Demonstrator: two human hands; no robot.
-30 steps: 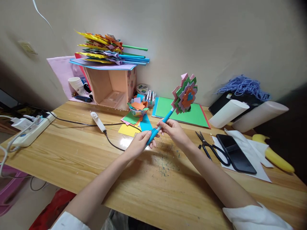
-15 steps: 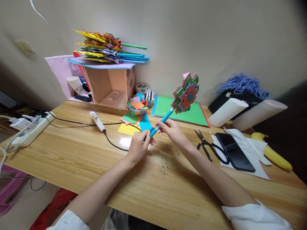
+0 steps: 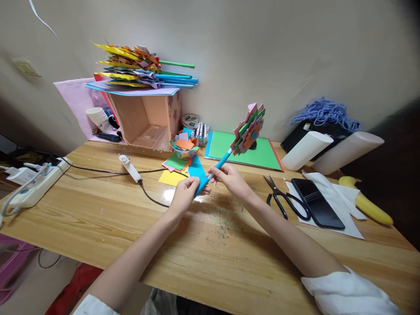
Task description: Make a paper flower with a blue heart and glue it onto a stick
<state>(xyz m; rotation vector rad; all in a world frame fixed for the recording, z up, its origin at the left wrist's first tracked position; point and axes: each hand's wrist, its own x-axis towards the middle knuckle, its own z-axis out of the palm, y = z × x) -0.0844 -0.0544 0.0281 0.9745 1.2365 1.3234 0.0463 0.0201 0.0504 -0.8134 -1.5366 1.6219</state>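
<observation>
Pinching blue stick, fingers closed

A home craft desk — coloured paper, scissors, wooden table.

lower end of blue stick hidden in left hand, right sleeve cut by bottom edge

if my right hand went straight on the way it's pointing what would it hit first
The right hand, gripping the blue stick, points away and leftward. Beyond the stick, the first thing in line looks like the bowl of paper scraps, just past the flat coloured sheets; depth is unclear.
</observation>
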